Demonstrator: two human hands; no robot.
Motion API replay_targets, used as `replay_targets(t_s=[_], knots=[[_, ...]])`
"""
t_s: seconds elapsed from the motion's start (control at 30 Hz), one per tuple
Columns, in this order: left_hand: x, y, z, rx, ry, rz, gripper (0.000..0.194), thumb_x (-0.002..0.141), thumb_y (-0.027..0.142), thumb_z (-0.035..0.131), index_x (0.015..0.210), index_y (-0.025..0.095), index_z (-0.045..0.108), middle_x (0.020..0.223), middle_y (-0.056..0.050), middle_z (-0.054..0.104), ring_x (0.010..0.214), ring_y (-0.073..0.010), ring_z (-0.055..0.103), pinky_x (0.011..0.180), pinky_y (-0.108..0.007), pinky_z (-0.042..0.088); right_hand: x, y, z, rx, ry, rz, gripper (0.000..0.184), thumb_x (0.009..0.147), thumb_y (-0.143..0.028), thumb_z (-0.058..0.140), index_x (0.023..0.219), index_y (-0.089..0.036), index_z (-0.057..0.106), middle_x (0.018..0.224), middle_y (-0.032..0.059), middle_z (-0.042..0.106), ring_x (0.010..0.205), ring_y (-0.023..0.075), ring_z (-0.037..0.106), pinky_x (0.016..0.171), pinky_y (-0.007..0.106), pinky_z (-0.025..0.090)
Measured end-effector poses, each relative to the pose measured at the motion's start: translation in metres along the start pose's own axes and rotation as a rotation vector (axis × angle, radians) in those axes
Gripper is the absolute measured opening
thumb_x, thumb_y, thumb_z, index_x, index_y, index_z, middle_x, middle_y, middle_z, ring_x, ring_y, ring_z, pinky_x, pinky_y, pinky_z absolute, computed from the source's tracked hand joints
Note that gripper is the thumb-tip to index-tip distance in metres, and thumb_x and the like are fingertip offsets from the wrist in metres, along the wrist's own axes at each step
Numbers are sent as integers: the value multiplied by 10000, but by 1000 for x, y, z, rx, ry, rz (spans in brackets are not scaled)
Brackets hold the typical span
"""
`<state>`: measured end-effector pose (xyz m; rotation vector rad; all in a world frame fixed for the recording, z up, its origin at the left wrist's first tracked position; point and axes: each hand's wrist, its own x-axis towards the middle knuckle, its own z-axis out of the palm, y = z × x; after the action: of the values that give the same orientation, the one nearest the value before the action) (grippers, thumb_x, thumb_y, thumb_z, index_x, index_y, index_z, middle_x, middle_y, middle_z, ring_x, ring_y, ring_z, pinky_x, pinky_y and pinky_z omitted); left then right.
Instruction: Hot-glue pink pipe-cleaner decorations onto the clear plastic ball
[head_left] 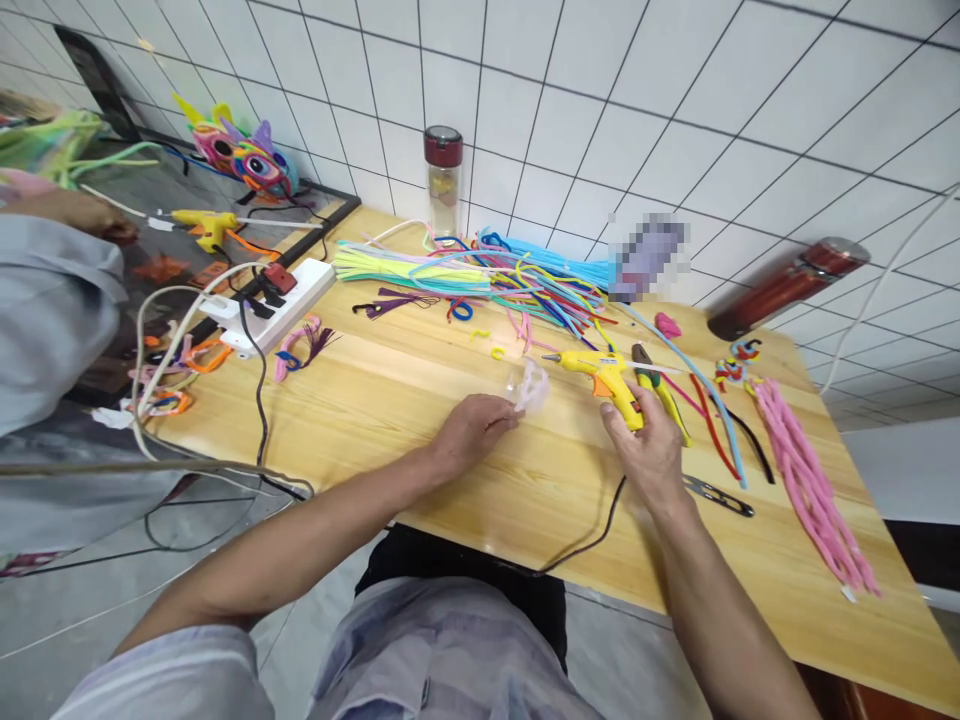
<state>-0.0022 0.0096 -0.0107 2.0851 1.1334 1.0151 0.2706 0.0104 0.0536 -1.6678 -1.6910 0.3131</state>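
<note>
Near the middle of the wooden table [420, 440], my left hand [476, 432] is closed in a pinch. At its fingertips is a small, pale pinkish-white looped piece [533, 386], blurred and partly see-through. My right hand [646, 445] is wrapped around the handle of a yellow hot glue gun [600, 370]. The gun's nozzle points left, a little above and apart from the pale piece, and a clear glue stick projects from its back. Just behind the right hand lie green-and-yellow pliers [675, 405], partly hidden by it.
Bundled colourful pipe cleaners [465, 275] lie along the back by a glass bottle [444, 185]. A red flask [787, 290] and pink twisted strands [814, 480] are right. At left are a power strip [281, 305], another glue gun [206, 228] and a co-worker's sleeve [56, 310].
</note>
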Motion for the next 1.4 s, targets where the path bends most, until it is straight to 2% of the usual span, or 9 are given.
replay_targets(t_s=[0.17,0.47,0.63,0.73,1.0,1.2,1.4], knots=[[-3,2,1,-23,30,18,189,1021,337,656,995,222,804,1026,-60,829,986,-202,765,935,-339,593,1,3,0,-18,-19,11,415,884,-502,608,1132,-195,739,835,35,697,608,172,501,583,317,433],[-3,4,1,-26,31,22,231,1035,374,638,1013,236,823,1032,-64,842,984,-205,784,920,-354,606,-1,2,1,-21,-69,25,379,902,-488,593,1130,-229,751,781,19,699,512,155,436,558,326,415],[-3,4,1,-17,19,29,234,1038,366,636,1009,229,824,1026,-66,841,982,-202,785,920,-344,596,-2,1,3,-28,-100,6,405,890,-497,575,1123,-216,751,787,30,709,576,184,527,602,335,445],[-2,5,0,-13,11,14,206,1031,342,650,1009,226,820,1022,-59,841,970,-197,783,908,-332,590,-2,1,3,-32,-97,-13,411,891,-504,568,1123,-217,749,782,31,703,584,188,534,595,334,447],[0,6,-2,-5,-3,-14,159,1014,306,674,1008,229,812,1032,-43,844,986,-199,780,927,-337,573,-4,1,1,-153,-12,-130,395,901,-454,548,1130,-213,760,688,29,667,539,191,551,600,334,470],[2,9,-4,46,-23,-49,146,1017,293,665,1013,239,800,1054,-31,844,1021,-211,773,945,-363,542,-8,-2,1,-231,61,-213,399,917,-454,545,1132,-198,761,773,74,735,592,214,620,637,347,508],[1,9,-4,74,-29,-57,168,1036,316,634,1006,245,783,1067,-22,838,1020,-210,755,937,-369,509,-9,1,4,-241,77,-228,412,926,-466,550,1162,-193,749,786,83,735,656,235,669,669,353,528]])
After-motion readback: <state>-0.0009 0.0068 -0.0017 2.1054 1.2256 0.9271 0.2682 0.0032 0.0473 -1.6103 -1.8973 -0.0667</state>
